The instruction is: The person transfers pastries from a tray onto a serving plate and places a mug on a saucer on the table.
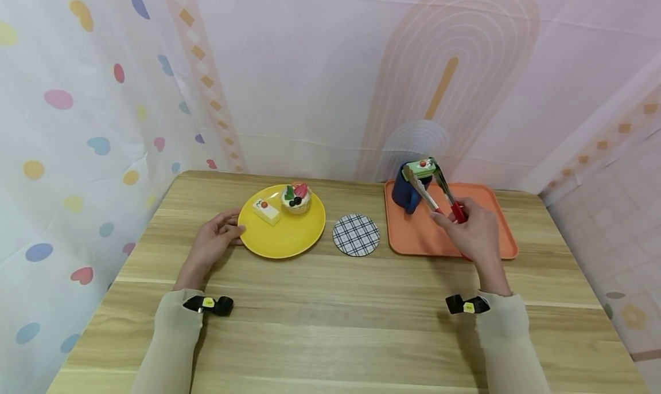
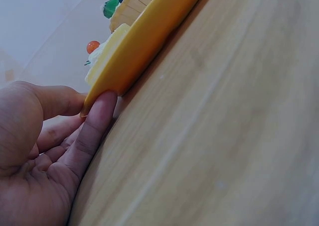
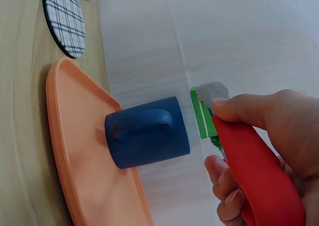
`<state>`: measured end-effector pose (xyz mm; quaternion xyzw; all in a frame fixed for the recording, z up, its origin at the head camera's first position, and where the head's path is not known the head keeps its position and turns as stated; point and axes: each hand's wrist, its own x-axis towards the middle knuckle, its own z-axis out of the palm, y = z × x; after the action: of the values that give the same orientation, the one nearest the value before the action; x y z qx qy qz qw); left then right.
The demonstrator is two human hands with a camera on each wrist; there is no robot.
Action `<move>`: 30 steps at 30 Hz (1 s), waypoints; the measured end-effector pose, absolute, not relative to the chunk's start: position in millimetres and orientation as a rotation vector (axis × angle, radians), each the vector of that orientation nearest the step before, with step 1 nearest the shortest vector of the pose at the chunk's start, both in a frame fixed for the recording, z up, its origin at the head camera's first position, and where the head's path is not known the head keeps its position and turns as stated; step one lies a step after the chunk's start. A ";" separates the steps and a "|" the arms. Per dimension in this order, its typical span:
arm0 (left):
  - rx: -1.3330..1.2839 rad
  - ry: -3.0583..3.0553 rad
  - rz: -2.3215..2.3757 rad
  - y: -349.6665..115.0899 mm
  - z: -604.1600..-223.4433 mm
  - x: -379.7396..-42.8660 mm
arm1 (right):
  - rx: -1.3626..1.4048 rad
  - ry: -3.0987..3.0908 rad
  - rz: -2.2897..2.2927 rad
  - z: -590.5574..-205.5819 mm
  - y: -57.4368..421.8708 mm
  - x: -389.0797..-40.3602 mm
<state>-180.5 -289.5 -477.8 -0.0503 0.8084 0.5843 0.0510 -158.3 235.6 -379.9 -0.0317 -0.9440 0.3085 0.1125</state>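
Observation:
My left hand (image 1: 214,240) pinches the near-left rim of a yellow plate (image 1: 283,242), thumb on one face and fingers on the other in the left wrist view. On that plate sit a pale yellow toy cake slice (image 1: 266,212) and a fruit-topped tart (image 1: 296,199). In my right hand (image 1: 476,230) are red-handled metal tongs (image 1: 458,213). Between the tongs' tips is a green cake slice (image 1: 419,168) with a red-and-white top. It hangs over a dark blue mug (image 1: 403,194), with a gap below it in the right wrist view.
The mug stands upright on an orange tray (image 1: 496,236) at the right. A round checked coaster (image 1: 356,235) lies between plate and tray on the wooden table (image 1: 330,325). A patterned cloth (image 1: 310,84) hangs behind the table's far edge.

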 end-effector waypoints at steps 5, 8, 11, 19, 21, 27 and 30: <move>-0.177 2.472 1.760 -288.7 -476.8 -177.8 | -0.066 -2.779 0.918 -381.2 231.4 -158.8; -0.175 2.477 1.758 -289.1 -478.1 -178.2 | -0.069 -2.792 0.936 -380.3 229.1 -158.6; -0.168 2.478 1.757 -288.9 -478.7 -179.7 | -0.067 -2.800 0.952 -379.3 227.2 -158.2; -0.176 2.489 1.748 -287.9 -477.9 -181.4 | -0.033 -2.796 0.973 -380.1 220.1 -158.0; -0.181 2.490 1.740 -288.1 -478.3 -181.6 | -0.018 -2.787 0.971 -381.0 218.4 -158.0; -0.184 2.493 1.732 -288.6 -479.4 -182.9 | -0.003 -2.779 0.974 -383.7 214.2 -155.8; -0.178 2.496 1.729 -289.0 -480.0 -182.7 | -0.004 -2.792 0.979 -385.4 211.4 -154.5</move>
<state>-182.7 -289.0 -480.0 -0.0584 0.8197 0.5676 0.0501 -154.5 211.4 -385.4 -0.0015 -0.9398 0.3294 0.0912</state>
